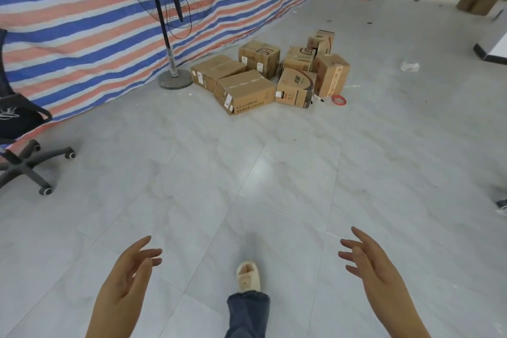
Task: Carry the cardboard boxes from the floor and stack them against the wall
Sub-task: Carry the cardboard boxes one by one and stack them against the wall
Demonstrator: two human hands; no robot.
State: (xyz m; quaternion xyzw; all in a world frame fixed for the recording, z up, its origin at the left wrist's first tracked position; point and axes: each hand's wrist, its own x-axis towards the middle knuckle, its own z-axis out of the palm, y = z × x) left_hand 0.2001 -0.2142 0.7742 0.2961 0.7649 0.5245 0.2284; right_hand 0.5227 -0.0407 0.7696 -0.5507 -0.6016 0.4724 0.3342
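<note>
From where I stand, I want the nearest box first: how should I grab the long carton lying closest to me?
Take the long carton by its two short ends, one hand each, approaching its long printed side; it probably needs both hands.

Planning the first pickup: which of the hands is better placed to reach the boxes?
Neither, clearly: left hand and right hand are both open, empty and far from the cardboard boxes, which lie roughly centred ahead.

Brown cardboard boxes [270,74] clustered on floor beside striped wall
</note>
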